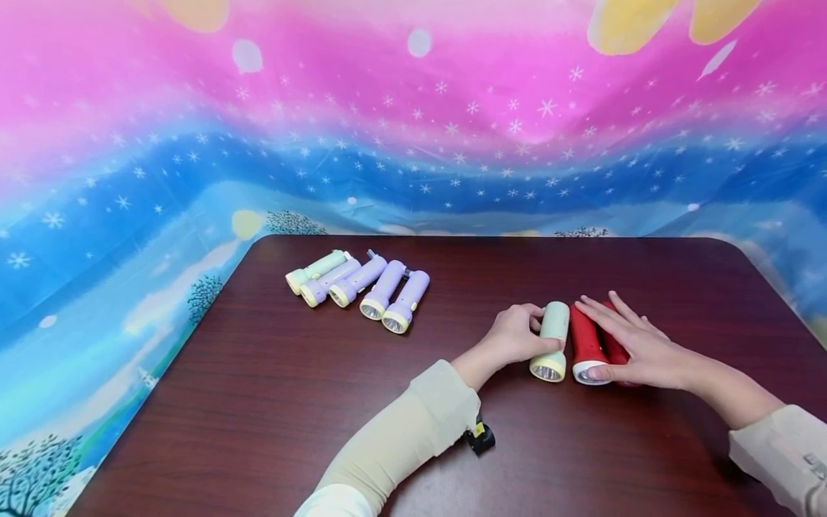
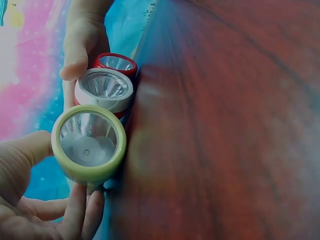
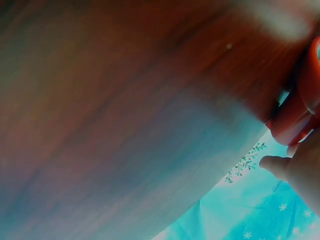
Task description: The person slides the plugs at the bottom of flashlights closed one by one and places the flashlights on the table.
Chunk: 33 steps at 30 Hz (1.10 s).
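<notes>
In the head view, my left hand [image 1: 510,336] grips a pale green flashlight [image 1: 553,324] with a yellow rim, its thumb across the near side and its fingers on the left. The left wrist view shows thumb and fingertips against the yellow rim [image 2: 120,150]. Beside it lies a red flashlight [image 1: 585,336] with a white rim. My right hand [image 1: 649,353] spreads over it, fingers mostly straight, thumb on the white rim. A second, all-red flashlight [image 1: 616,349] is partly hidden under that hand; its red rim [image 2: 131,68] shows in the left wrist view.
On the dark wooden table [image 1: 258,402], at the back left, several purple flashlights [image 1: 382,289] lie in a slanted row with one pale green flashlight [image 1: 316,271] at its left end. A colourful snowflake-printed cloth [image 1: 388,172] hangs around the table's back and sides.
</notes>
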Motion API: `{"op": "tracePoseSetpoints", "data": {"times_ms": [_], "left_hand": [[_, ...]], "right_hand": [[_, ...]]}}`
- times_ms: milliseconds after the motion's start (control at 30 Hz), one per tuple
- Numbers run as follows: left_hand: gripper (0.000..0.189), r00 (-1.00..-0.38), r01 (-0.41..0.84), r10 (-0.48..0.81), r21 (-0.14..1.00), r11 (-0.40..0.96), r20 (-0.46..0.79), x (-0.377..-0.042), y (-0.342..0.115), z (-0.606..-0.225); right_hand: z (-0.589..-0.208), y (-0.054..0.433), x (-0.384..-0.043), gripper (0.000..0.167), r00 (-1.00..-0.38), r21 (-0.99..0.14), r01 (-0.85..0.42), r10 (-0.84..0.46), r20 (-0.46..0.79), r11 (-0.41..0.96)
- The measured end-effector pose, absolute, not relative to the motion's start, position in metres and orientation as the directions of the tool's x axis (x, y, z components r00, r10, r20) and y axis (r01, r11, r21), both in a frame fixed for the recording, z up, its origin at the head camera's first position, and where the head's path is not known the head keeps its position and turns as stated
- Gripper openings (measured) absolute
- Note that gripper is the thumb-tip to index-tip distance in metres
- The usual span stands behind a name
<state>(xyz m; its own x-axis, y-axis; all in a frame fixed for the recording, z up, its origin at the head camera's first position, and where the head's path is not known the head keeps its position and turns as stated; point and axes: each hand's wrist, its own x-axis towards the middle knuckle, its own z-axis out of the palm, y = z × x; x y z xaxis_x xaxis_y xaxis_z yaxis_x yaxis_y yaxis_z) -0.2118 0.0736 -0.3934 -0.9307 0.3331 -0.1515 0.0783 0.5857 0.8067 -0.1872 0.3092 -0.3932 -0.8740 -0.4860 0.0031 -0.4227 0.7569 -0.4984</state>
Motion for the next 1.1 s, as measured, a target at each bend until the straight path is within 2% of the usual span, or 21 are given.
{"op": "tracePoseSetpoints", "data": {"times_ms": [267, 667, 933, 1100], "left_hand": [[0.051, -0.932, 0.063, 0.316, 0.779, 0.623, -0.178, -0.211, 0.068, -0.388], [0.05, -0.935, -0.006, 0.296, 0.843, 0.538, -0.196, -0.208, 0.066, -0.393], [0.049, -0.93, 0.0, 0.312, 0.853, 0.522, -0.191, -0.208, 0.063, -0.394], [0.05, -0.935, 0.052, 0.32, 0.833, 0.551, -0.153, -0.21, 0.058, -0.395]], "right_hand": [[-0.393, 0.309, -0.187, 0.103, -0.876, -0.479, -0.427, -0.483, 0.008, 0.767], [-0.394, 0.309, -0.187, 0.103, -0.875, -0.479, -0.428, -0.484, 0.008, 0.767], [-0.394, 0.309, -0.188, 0.103, -0.873, -0.481, -0.43, -0.487, 0.006, 0.764], [-0.394, 0.31, -0.188, 0.103, -0.874, -0.482, -0.427, -0.486, 0.003, 0.765]]}}
